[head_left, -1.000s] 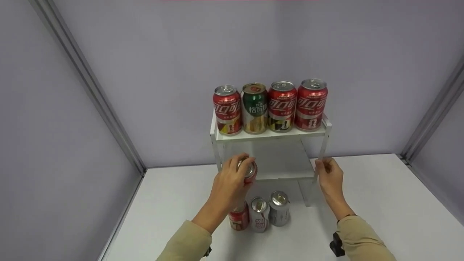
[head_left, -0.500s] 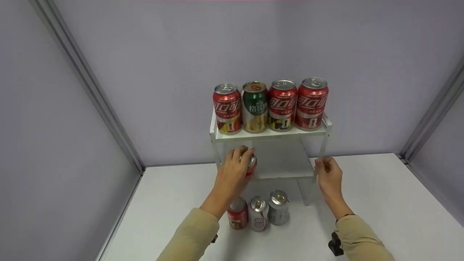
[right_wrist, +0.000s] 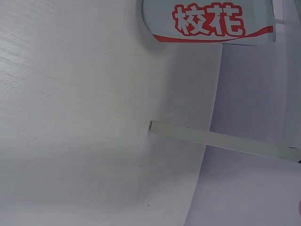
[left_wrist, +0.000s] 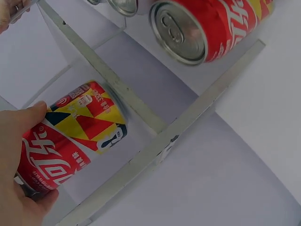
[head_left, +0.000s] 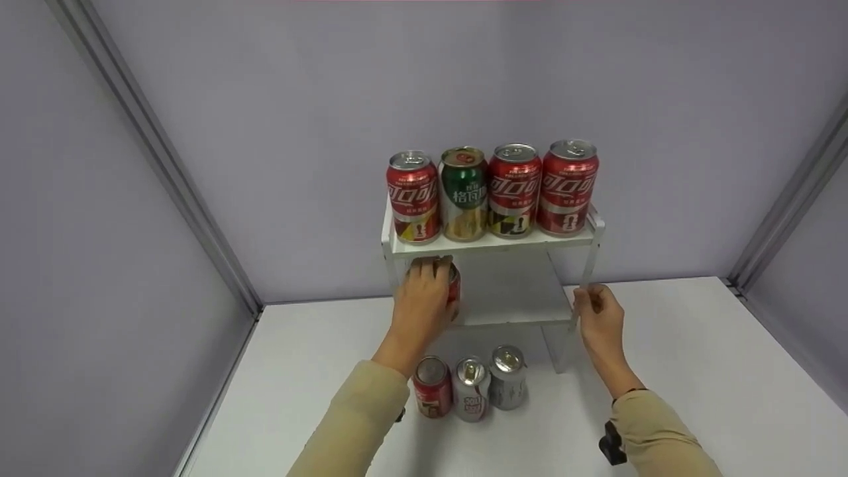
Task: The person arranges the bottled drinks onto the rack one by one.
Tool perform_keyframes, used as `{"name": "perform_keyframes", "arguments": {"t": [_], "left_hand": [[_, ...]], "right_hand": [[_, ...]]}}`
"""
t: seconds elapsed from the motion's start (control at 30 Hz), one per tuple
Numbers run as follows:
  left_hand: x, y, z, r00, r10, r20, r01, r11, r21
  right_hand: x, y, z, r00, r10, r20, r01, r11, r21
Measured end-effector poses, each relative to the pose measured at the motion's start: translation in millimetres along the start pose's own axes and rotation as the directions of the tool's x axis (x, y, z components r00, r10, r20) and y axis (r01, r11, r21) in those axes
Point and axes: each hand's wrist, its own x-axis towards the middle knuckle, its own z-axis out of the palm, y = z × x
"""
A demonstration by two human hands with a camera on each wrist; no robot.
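Observation:
My left hand grips a red cola can near its top, at the left end of the white rack's middle shelf. In the left wrist view, the can's yellow-patterned base is close by the shelf edge and the left upright; thumb and fingers wrap its lid end. My right hand pinches the rack's right upright at middle-shelf height. On the top shelf stand three red cola cans and a green-and-gold can in a row.
Below the middle shelf, a red can, a white can and a silver can stand on the white table. A grey-white wall rises behind the rack, with side panels left and right.
My left hand has moved forward and slightly left with the cola can, from in front of the rack to under the top shelf. My right hand stays at the upright.

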Motion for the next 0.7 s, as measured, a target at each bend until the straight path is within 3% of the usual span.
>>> {"name": "perform_keyframes", "arguments": {"t": [0.27, 0.47, 0.57, 0.7], "left_hand": [[10.3, -3.4, -0.7, 0.994, -0.005, 0.108, -0.003, 0.998, 0.07], [10.9, -7.9, -0.8, 0.994, 0.005, 0.107, -0.01, 0.999, 0.053], [10.9, -8.8, -3.1, 0.993, 0.031, 0.118, -0.037, 0.998, 0.057], [11.2, -10.1, -7.8, 0.977, 0.088, 0.193, -0.11, 0.989, 0.102]], "right_hand": [[-1.4, -7, 0, 0.999, 0.05, 0.009, -0.05, 0.999, -0.014], [-4.2, -17, 0, 0.998, 0.063, 0.016, -0.062, 0.997, -0.033], [-7.2, -26, -1, 0.998, 0.058, 0.014, -0.058, 0.998, -0.03], [-7.3, -24, -1, 0.999, 0.052, 0.008, -0.052, 0.999, -0.01]]}}
